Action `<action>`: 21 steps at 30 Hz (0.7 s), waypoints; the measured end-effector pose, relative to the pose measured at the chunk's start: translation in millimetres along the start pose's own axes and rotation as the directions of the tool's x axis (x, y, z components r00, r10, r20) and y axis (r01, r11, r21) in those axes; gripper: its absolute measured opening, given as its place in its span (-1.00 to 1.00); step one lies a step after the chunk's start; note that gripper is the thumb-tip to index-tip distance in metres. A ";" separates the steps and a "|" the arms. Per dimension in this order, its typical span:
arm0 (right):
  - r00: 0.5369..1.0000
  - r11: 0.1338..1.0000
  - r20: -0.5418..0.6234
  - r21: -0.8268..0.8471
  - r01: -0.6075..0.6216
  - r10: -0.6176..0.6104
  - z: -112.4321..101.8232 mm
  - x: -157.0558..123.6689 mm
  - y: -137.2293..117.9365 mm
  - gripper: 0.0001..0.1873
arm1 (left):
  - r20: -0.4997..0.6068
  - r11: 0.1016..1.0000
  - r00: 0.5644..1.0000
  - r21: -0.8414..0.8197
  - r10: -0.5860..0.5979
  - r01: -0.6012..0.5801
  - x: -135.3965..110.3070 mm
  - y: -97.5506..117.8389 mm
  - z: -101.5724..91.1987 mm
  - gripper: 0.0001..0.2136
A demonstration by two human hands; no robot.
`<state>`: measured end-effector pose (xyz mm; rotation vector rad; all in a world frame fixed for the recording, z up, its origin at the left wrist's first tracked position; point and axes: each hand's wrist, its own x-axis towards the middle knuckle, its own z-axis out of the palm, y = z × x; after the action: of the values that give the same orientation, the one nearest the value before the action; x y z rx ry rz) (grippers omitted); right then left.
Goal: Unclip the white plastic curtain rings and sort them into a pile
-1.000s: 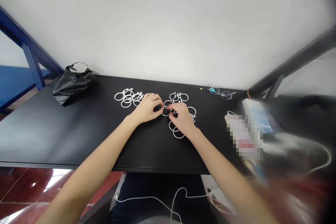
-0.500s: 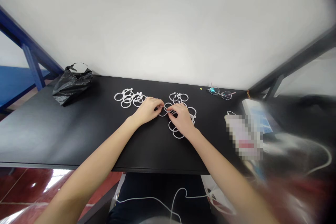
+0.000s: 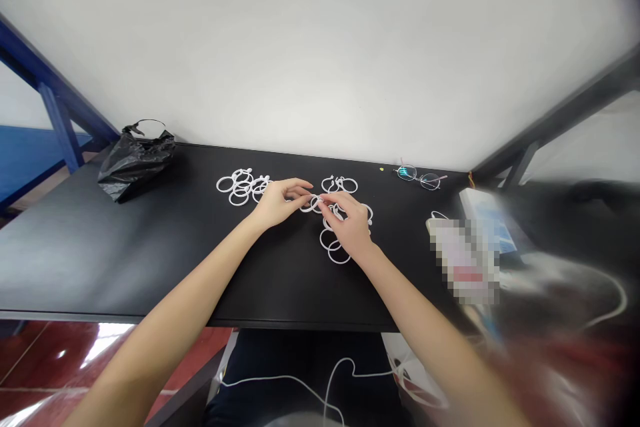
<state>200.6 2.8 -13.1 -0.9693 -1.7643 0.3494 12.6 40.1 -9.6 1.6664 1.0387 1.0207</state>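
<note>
White rings with small knobs lie in two loose groups on the black table (image 3: 165,247). Between my hands is a pair of overlapping white rings (image 3: 306,211), just above or on the tabletop. My left hand (image 3: 276,205) pinches the left side of them with thumb and a finger, its other fingers stretched out above. At the right side, the thumb and fingertips of my right hand (image 3: 351,221) close on a ring. The right group of rings (image 3: 339,262) lies partly hidden under and around my right hand. My left hand covers part of the left group (image 3: 242,183).
A black plastic bag (image 3: 137,163) sits at the back left. Eyeglasses (image 3: 430,181) lie near the wall at right. A blurred-out phone-like object (image 3: 463,260) and a white-blue box (image 3: 485,220) are on the right. A white cable (image 3: 280,377) hangs across my lap.
My left hand has shifted slightly and its upper fingers have spread out. The rings between my hands have been drawn closer together, and my right fingers have moved up a little.
</note>
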 end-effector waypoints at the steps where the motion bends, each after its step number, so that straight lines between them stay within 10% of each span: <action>1: 1.000 1.000 -0.004 0.008 -0.011 0.011 -0.5 0.7 -1.2 -0.91 | -0.005 1.000 1.000 -0.019 -0.003 0.003 0.0 1.4 0.7 -0.68; 9: 0.970 0.949 -0.081 0.240 -0.205 0.230 2.2 -2.4 -8.4 -0.89 | 0.010 0.993 0.996 -0.078 0.091 -0.090 -6.9 10.0 24.1 -0.65; 21: 0.909 0.786 0.154 0.460 -0.413 0.388 8.0 -4.2 -7.1 -0.83 | -0.128 0.965 0.973 0.205 0.194 -0.165 -16.4 13.9 24.3 -0.68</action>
<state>190.9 -3.1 -14.6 -0.9601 -1.3930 1.0491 32.9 15.1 -5.6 1.8938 1.1279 1.2087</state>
